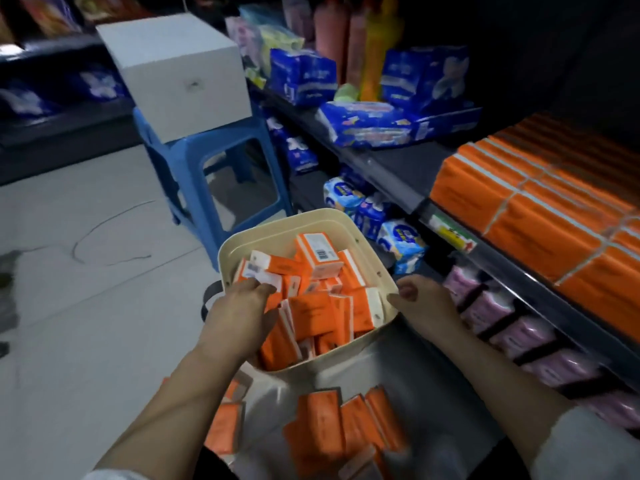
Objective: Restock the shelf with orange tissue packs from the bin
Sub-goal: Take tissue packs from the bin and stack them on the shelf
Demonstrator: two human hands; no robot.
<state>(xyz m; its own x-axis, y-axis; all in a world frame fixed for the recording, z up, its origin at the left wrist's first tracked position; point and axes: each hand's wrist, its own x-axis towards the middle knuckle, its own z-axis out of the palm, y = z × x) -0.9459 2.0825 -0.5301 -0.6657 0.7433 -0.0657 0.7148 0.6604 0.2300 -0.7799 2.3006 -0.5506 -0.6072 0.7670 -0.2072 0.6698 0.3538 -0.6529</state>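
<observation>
**Both hands at the bin of orange tissue packs**

The orange tissue packs (311, 313) lie jumbled in a cream bin (270, 237), some flat, some on edge, one near the top showing a barcode label. The left hand (242, 303) reaches in over the bin's left rim, its fingers (266, 289) bent down onto the packs on that side. The fingertips sink among the packs and the frame is blurred there, so I cannot tell whether they pinch one or only touch. No pack is lifted clear of the pile. The right hand (422, 303) sits against the bin's right rim, with the thumb at the edge. Its fingers are hidden behind the hand, so whether it grips the wall cannot be told.

Just below the bin, nearer the person, more orange packs lie in a clear plastic bag (346, 431). To the right, a dark shelf (388, 164) carries tight rows of stacked orange packs (536, 216), with a yellow and green price tag (453, 233) on its front edge. Further along the same shelf lie blue packs (367, 124). Pink packs (502, 323) fill the lower level beside the right forearm.

Beyond the bin stands a blue plastic stool (207, 174) with a white box (173, 71) on top. The pale floor (86, 289) spreads to the left, where a thin cord lies looped on it. The room is dim.
</observation>
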